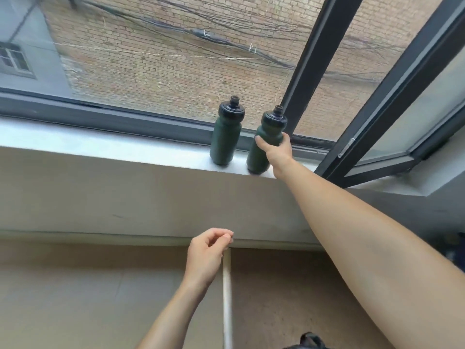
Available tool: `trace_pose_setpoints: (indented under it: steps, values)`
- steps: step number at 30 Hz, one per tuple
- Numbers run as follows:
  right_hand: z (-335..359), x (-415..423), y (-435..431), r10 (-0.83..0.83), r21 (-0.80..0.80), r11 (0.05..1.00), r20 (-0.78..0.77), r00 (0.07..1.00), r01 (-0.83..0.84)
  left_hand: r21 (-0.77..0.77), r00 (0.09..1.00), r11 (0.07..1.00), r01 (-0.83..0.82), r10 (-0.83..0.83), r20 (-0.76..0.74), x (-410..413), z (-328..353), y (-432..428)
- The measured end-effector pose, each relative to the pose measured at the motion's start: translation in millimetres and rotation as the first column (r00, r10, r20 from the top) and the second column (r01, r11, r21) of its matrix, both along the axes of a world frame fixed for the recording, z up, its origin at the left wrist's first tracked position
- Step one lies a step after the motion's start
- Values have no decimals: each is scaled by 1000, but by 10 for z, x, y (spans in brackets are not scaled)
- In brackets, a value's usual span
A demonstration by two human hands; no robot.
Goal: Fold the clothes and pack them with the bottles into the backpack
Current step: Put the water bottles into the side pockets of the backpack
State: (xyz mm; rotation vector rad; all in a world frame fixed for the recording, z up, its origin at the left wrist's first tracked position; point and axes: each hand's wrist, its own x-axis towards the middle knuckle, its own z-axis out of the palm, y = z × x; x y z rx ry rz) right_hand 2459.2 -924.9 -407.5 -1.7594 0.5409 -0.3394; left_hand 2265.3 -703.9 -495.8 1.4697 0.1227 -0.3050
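**Fetching the bottles from the window sill**

The dark metal-framed window [309, 71] is filling the upper view, one pane standing open on the right. Below it, the pale grey window sill [100, 142] is carrying both of the task's bottles, which are standing upright just beside each other but apart.

The person's right arm is reaching up and across to the sill. The right grip [278, 154] is wrapping round the waist of the nearer dark green plastic squeeze bottle with a black cap [257, 159], thumb on one side and fingers on the other. Its base is sitting at the sill's front edge; whether it is lifting clear yet is not something I can tell. The second dark green capped bottle [225, 139] is standing untouched to its left.

The left grip [206, 255] is hanging lower, in front of the wall, fingers loosely curled and holding nothing, just beside a thin white pipe [226, 285].

By my reading, the step in hand is collecting the bottles. No clothes are showing, and a dark object [308, 342] at the bottom edge is too cropped to name. The next move is calling for a straight lift of the held bottle off the sill without knocking its neighbour, with the idle left grip free to take the second one.
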Motion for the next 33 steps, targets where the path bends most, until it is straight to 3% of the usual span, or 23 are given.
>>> trace_pose_setpoints:
  steps: [6,12,15,18,24,29,33]
  values:
    - [7,-451,80,-4,1,1000,28,1000,4,216,972,962,-169,126,200,1104,479,-238]
    - [-26,-509,24,29,35,999,26,999,-30,393,964,894,-216,133,229,2093,1108,-551]
    - [7,-487,-23,50,39,998,24,998,-51,376,975,912,-167,96,200,2324,1091,-652]
    - [61,-528,-73,84,43,995,26,996,-85,259,963,952,-166,100,250,2389,1044,-647]
    - [156,-1081,-148,141,68,987,83,987,-147,209,901,969,-131,28,433,1606,1059,-565]
    - [51,-2220,-149,201,81,976,32,979,-203,157,940,985,67,-115,321,559,792,-413]
    - [-33,-3431,-94,239,104,966,0,971,-237,189,925,947,262,-302,232,-473,634,-375]
